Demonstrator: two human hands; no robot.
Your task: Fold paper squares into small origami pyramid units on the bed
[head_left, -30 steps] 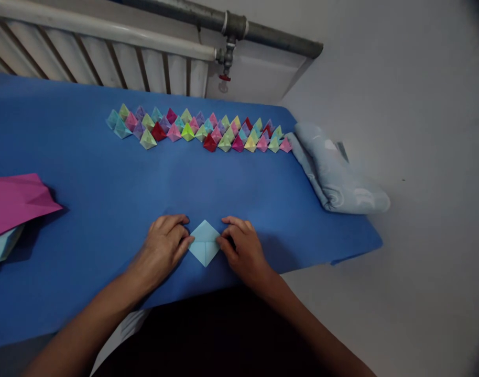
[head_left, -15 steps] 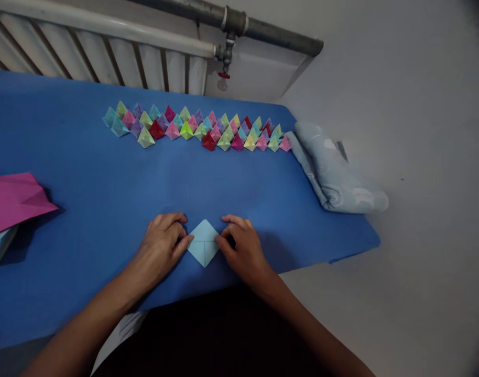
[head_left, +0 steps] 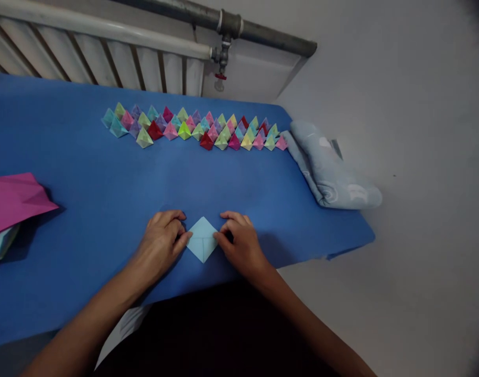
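Note:
A small light-blue folded paper (head_left: 203, 240) lies diamond-shaped on the blue tabletop, with one crease across its middle and another running down to the lower corner. My left hand (head_left: 163, 236) pinches its left corner between thumb and curled fingers. At the opposite corner, my right hand (head_left: 238, 240) grips the paper with thumb and forefinger. Both hands rest low at the table's near side. Beyond them stand several rows of small folded paper pieces (head_left: 184, 130) in pink, green, blue, purple, red and yellow.
Large pink paper (head_left: 15, 201) lies over pale sheets at the left edge. A folded grey-blue cloth (head_left: 334, 173) sits at the table's right end by the wall. Behind the blue table (head_left: 117, 183) are a white radiator (head_left: 94, 60) and a metal pipe (head_left: 274, 39).
The view has shifted slightly, so the scene sits a little further left. Both hands keep their hold on the paper's side corners, and the paper looks the same.

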